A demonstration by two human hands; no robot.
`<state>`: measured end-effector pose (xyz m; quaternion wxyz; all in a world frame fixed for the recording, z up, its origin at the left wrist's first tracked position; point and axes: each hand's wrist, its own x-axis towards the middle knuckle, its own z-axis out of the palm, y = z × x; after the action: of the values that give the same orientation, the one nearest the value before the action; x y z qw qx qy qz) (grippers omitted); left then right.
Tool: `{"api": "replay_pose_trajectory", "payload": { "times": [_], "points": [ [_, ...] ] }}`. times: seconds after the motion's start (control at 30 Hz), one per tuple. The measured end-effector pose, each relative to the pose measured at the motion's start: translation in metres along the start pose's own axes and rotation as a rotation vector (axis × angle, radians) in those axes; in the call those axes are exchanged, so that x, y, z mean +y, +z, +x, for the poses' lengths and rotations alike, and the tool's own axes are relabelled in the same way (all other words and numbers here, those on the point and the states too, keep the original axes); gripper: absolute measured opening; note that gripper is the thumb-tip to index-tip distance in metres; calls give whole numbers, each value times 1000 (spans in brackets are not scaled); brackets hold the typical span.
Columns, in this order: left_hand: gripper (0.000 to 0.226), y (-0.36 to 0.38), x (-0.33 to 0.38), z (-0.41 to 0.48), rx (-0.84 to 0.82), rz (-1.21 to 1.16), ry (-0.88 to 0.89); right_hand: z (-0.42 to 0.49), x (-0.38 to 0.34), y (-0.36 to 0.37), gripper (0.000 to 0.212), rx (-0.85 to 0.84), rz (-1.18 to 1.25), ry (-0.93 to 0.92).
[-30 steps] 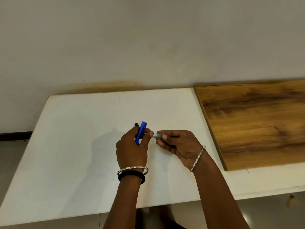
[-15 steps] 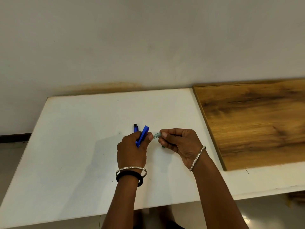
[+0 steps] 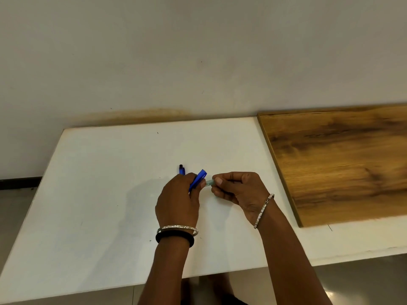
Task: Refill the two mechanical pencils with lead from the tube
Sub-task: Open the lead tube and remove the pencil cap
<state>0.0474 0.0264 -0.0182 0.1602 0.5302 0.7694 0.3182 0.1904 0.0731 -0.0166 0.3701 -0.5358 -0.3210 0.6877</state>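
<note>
My left hand (image 3: 177,200) is closed around two blue mechanical pencils. One pencil (image 3: 198,177) sticks out slanting up to the right between thumb and fingers. The second pencil (image 3: 181,169) shows only its black-tipped end above my knuckles. My right hand (image 3: 239,189) pinches a small pale green lead tube (image 3: 209,183) that lies level, its left end at my left thumb beside the slanted pencil. Most of both pencils and of the tube is hidden by my fingers. Both hands hover over the middle of the white table (image 3: 99,194).
A brown wooden board (image 3: 341,164) lies on the table's right part, reaching the wall. The wall stands right behind the table's far edge. The table's left and front edges drop to a tiled floor (image 3: 15,208).
The second pencil's black tip has risen into sight above my left knuckles. My right hand has brought the lead tube a little closer to my left thumb.
</note>
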Motion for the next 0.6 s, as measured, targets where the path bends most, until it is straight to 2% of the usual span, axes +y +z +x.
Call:
{"api": "replay_pose_trajectory", "payload": {
  "times": [0.1,0.3,0.6],
  "points": [
    [24,-1,4,1,7,16,77,0,2,1,14,-14,-10,32],
    [27,-2,2,4,76,-115,25,-1,2,1,13,-45,63,81],
    [34,3,-5,4,-5,-153,-74,-1,-4,-2,15,-39,83,7]
  ]
}}
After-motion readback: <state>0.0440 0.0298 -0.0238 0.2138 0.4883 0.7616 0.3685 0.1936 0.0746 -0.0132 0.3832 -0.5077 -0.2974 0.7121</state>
